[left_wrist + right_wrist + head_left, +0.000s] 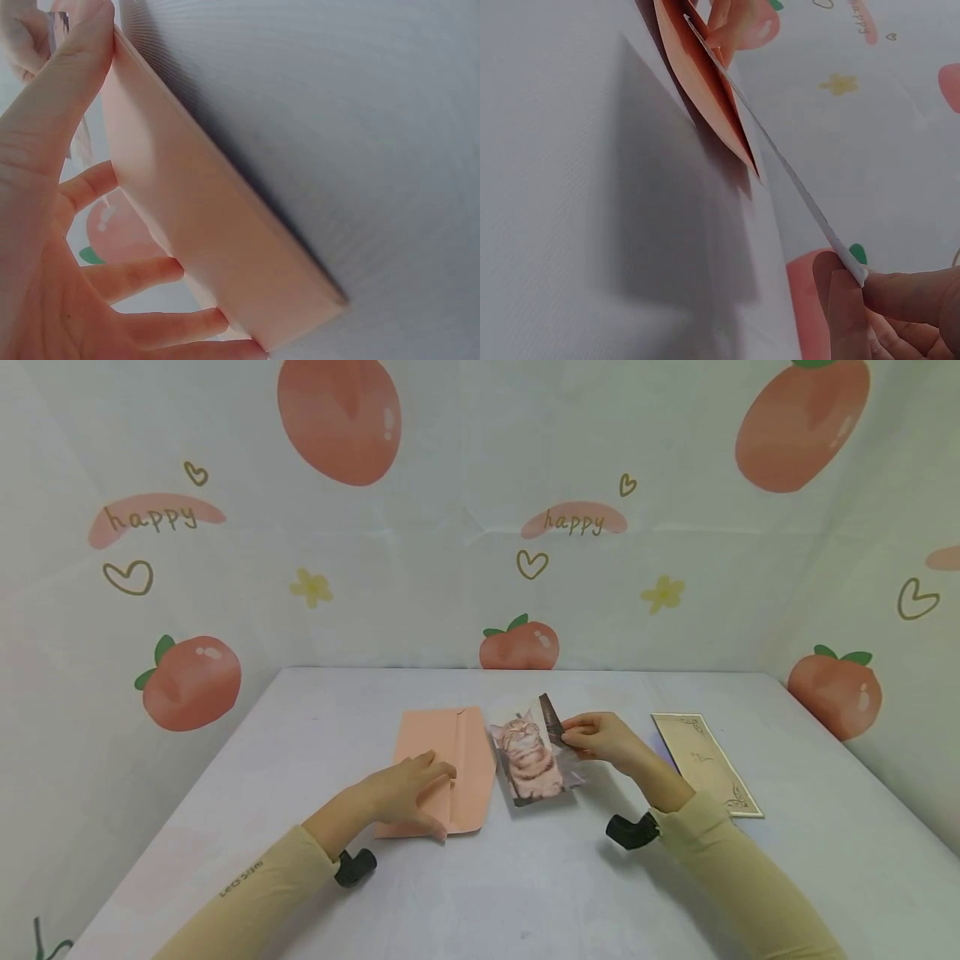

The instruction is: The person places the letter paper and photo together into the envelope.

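On the white surface (525, 893), a peach envelope (427, 735) is touched by the left hand (408, 783), whose fingers are spread; near the envelope, a tilted cat picture (528, 758) is pinched between thumb and fingers of the right hand (609, 743).

Your white worktop (487, 902) is walled on three sides by pale sheeting (427, 539) printed with red fruit (519, 647), gold hearts (532, 553) and "happy" (573, 521), like a booth; whether home or studio cannot be told.
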Motion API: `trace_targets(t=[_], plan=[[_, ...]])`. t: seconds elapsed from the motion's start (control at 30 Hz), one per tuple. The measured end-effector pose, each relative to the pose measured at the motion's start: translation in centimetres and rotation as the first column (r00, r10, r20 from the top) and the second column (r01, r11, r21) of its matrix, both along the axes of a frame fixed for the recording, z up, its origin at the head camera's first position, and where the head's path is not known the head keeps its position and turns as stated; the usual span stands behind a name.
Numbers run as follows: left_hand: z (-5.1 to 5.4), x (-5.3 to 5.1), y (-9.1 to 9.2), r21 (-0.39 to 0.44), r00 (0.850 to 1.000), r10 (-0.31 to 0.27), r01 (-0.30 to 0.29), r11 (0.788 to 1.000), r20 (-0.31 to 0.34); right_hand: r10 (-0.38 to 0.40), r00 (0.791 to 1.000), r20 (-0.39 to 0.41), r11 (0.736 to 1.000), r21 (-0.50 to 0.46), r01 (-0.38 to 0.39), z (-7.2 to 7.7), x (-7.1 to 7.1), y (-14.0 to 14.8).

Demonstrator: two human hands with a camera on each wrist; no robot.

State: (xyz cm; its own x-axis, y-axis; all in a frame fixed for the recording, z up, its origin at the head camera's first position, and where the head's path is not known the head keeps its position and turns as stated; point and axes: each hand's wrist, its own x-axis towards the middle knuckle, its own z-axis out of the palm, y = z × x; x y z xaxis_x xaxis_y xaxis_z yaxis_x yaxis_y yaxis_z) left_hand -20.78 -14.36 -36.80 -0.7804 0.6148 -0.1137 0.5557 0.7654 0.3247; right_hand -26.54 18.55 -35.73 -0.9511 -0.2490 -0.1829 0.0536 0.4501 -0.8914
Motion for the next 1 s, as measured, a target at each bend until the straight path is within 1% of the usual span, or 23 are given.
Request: trace_targets(t=[0.27,0.53,0.63,1.0], plan=[[0.1,0.1,0.0,0.001,1.0,-0.001,0.001,1.0,0.005,0.0,1.0,-0.011,1.0,-0.006,0.0,-0.1,-0.2,-0.6],[0.3,0.2,0.0,-0.008,1.0,0.015,-0.015,1.0,0.014,0.026,0.999,-0.021,1.0,-0.007,-0.026,-0.1,-0.1,-1.1],[0.2,0.2,0.0,-0.01,1.0,0.021,-0.021,1.0,0.018,0.022,1.0,-0.016,1.0,-0.012,-0.022,-0.2,-0.1,-1.3],[0.3,0.2,0.0,-0.021,1.0,0.011,-0.011,1.0,0.006,0.032,0.999,-0.01,0.999,-0.039,-0.033,-0.5,-0.4,-1.6]])
